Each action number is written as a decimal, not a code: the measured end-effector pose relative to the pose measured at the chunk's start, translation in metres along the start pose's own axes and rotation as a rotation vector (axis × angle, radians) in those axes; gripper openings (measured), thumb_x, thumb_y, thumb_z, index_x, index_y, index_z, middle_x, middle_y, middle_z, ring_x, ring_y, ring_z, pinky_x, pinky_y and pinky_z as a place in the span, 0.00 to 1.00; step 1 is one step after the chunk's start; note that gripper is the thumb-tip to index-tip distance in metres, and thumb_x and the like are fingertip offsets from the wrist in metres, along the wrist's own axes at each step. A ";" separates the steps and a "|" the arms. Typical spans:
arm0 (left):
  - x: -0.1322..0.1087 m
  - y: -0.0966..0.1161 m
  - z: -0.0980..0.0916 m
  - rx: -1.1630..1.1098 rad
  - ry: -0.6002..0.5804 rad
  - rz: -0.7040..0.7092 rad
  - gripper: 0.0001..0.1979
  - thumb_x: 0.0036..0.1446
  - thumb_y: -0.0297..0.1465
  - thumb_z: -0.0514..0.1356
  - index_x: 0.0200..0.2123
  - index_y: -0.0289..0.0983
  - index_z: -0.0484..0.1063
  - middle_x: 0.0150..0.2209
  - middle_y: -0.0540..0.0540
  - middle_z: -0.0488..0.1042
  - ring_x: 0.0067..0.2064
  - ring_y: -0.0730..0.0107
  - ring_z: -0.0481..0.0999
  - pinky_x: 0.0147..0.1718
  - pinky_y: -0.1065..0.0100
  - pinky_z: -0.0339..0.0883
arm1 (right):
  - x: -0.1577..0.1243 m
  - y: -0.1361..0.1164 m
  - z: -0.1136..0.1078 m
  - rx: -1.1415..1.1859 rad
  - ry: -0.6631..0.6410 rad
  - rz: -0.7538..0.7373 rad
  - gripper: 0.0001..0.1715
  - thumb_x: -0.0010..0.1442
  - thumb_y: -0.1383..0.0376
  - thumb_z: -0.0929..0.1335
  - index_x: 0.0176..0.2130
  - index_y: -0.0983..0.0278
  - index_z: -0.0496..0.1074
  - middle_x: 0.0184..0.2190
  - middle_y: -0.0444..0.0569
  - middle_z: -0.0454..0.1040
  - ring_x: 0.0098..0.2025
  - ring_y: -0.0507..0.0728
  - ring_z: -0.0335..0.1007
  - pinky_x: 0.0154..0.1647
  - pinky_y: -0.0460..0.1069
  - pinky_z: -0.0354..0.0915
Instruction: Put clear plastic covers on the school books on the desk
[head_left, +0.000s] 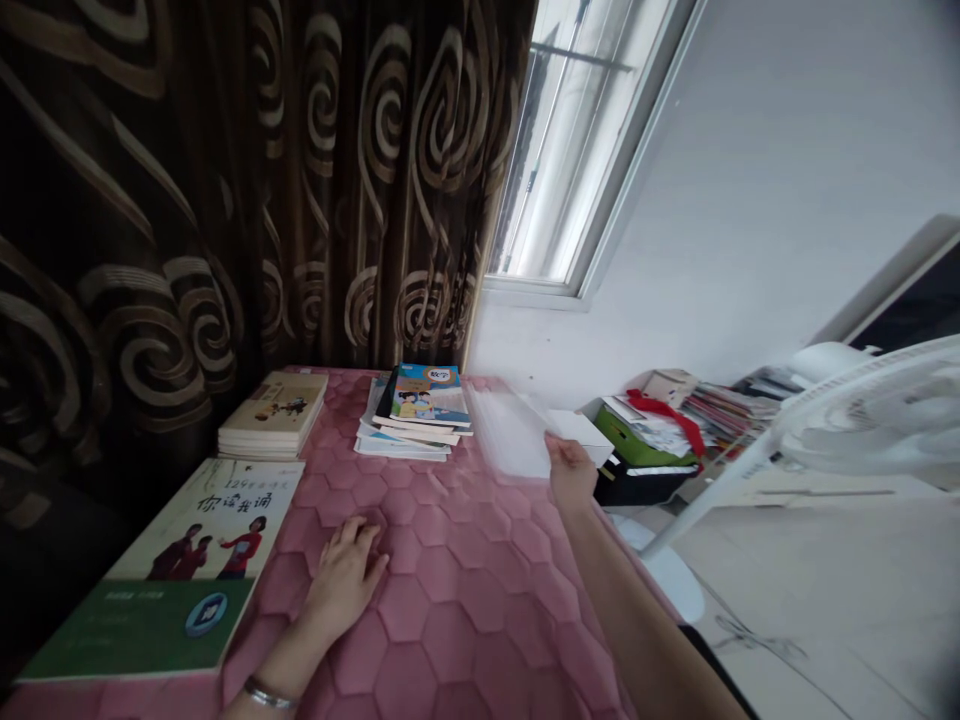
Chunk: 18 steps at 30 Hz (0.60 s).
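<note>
My left hand [343,582] lies flat, fingers slightly spread, on the pink quilted cover [465,600], holding nothing. My right hand [571,472] is stretched toward the far right edge and grips a white, motion-blurred book or sheaf of paper [525,430] by its near corner. Just left of it stands a stack of textbooks [420,412] with a blue and green cover on top. A second stack of beige books [274,412] sits further left. A large book with a green band and red figures [180,570] lies at the near left, beside my left hand.
A dark curtain with swirl patterns [225,180] hangs behind the surface, a window [570,150] to its right. On the floor at the right are piled books and a green box [660,430], and a white fan [870,420] stands close by.
</note>
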<state>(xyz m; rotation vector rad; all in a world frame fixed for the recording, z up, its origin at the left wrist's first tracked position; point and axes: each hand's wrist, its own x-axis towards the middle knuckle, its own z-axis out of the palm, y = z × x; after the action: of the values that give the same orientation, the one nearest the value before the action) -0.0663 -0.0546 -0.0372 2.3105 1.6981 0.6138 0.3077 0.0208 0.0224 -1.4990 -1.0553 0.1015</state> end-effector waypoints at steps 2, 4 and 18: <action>0.000 -0.001 0.001 -0.021 0.027 0.008 0.18 0.59 0.33 0.54 0.52 0.38 0.71 0.55 0.40 0.68 0.57 0.56 0.68 0.56 0.54 0.62 | -0.024 -0.021 -0.005 0.011 -0.015 -0.081 0.22 0.57 0.48 0.65 0.33 0.63 0.73 0.43 0.55 0.79 0.46 0.62 0.74 0.49 0.55 0.67; 0.001 -0.003 0.003 -0.057 0.064 0.017 0.17 0.60 0.33 0.52 0.50 0.37 0.71 0.53 0.40 0.69 0.56 0.57 0.69 0.55 0.54 0.64 | -0.063 -0.042 -0.007 -0.038 -0.152 -0.267 0.16 0.59 0.52 0.65 0.31 0.61 0.73 0.42 0.52 0.80 0.44 0.61 0.75 0.46 0.55 0.68; -0.005 0.010 -0.007 -0.047 0.024 -0.024 0.25 0.60 0.37 0.53 0.58 0.34 0.65 0.59 0.36 0.65 0.61 0.55 0.64 0.59 0.53 0.59 | -0.135 -0.089 -0.001 -0.353 -0.781 -0.172 0.14 0.63 0.61 0.63 0.42 0.61 0.76 0.41 0.51 0.79 0.40 0.58 0.77 0.41 0.49 0.68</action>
<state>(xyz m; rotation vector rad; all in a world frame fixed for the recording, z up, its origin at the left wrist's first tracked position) -0.0623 -0.0627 -0.0276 2.2561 1.7002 0.6718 0.1820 -0.0812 0.0291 -1.7155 -1.8996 0.4210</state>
